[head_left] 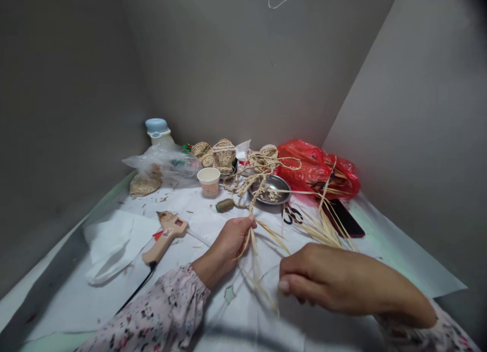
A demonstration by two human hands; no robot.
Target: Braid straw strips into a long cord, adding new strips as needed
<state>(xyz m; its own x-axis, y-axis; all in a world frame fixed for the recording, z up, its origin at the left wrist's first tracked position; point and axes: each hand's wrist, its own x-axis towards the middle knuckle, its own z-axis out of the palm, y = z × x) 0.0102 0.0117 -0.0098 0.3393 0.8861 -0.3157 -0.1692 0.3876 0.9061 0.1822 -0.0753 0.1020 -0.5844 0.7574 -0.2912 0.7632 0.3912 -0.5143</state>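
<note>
My left hand (234, 239) pinches the lower end of a braided straw cord (252, 204), where loose pale strands (256, 271) fan out below the fingers. The braid loops back over a metal dish (283, 183) to the woven straw pieces (223, 154). Curled closed, my right hand (327, 278) is in the air to the right of those strands; a strand runs from the braid toward its fingers, but what lies inside them is hidden.
A glue gun (167, 236) lies left, by crumpled white paper (110, 245). Behind are a paper cup (209, 182), a clear plastic bag (167, 159) and a blue-lidded bottle (157, 129). Black-handled scissors (292, 216), a phone (344, 219) and a red bag (304, 164) sit right.
</note>
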